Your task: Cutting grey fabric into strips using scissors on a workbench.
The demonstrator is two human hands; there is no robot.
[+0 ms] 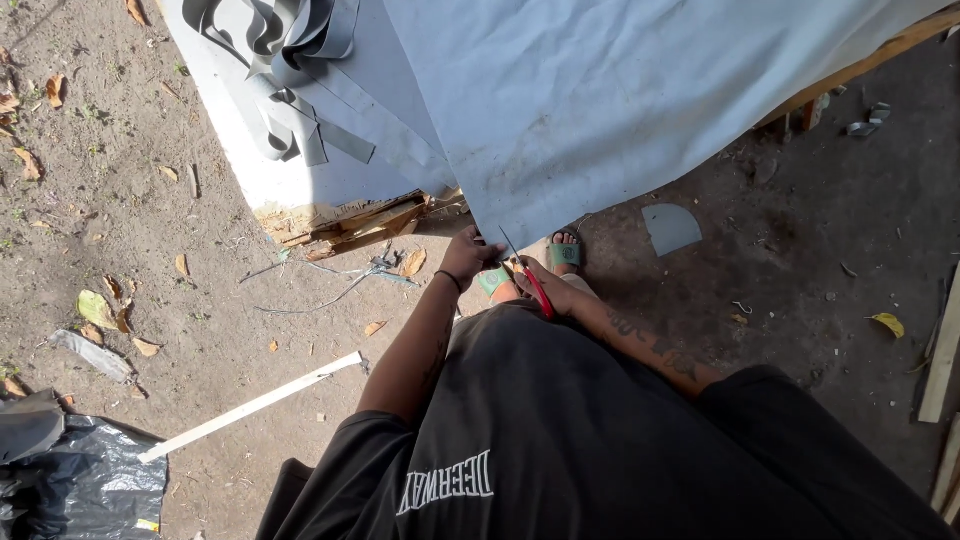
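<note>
Head view: your right hand (553, 292) grips red-handled scissors (530, 280) at the hanging edge of the large grey sheet (600, 100) draped over the desk; your left hand (466, 256) pinches that edge.

We see one package-like thing only: a black plastic bag (85, 485), crumpled and shiny, lying on the ground at the lower left of the frame. We find no labels, signs or screens.
</note>
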